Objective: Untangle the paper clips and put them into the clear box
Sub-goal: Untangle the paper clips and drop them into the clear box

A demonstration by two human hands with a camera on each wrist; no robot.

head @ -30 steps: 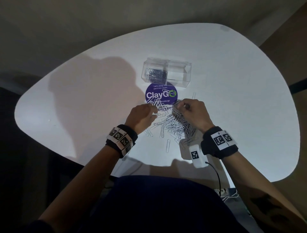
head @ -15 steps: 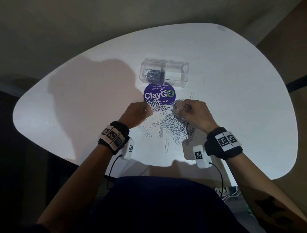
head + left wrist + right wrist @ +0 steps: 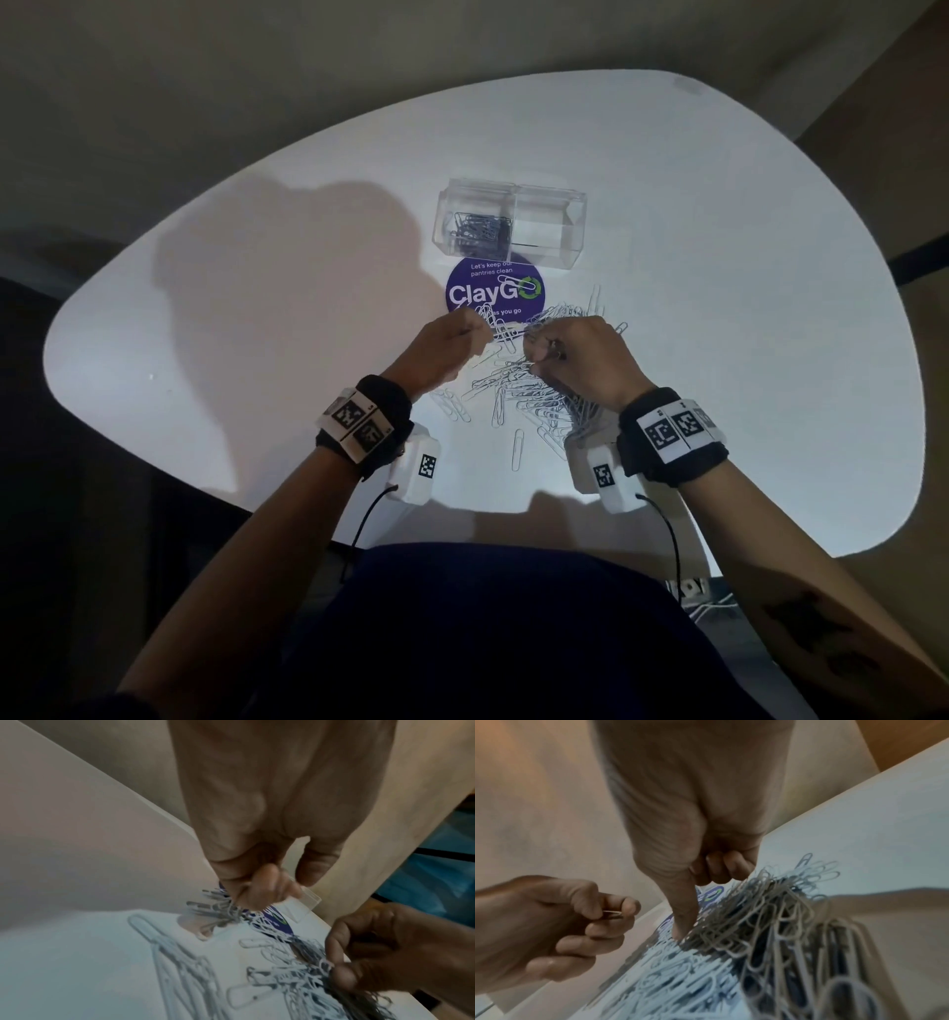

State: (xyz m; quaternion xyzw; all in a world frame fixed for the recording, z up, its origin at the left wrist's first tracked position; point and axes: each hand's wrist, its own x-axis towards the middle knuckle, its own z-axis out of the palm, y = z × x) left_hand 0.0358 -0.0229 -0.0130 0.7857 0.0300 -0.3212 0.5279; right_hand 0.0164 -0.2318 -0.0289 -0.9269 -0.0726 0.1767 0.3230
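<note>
Both hands raised close together — left hand point(image 3: 445, 349) and right hand point(image 3: 580, 360) each pinching, fingers curled

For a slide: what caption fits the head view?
Both hands, left hand and right hand, pull paper clips apart before the clear box.

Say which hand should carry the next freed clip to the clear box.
Probably the left hand: it already pinches a clip, while the right hand grips the tangled clump. The clear box lies ahead.
</note>
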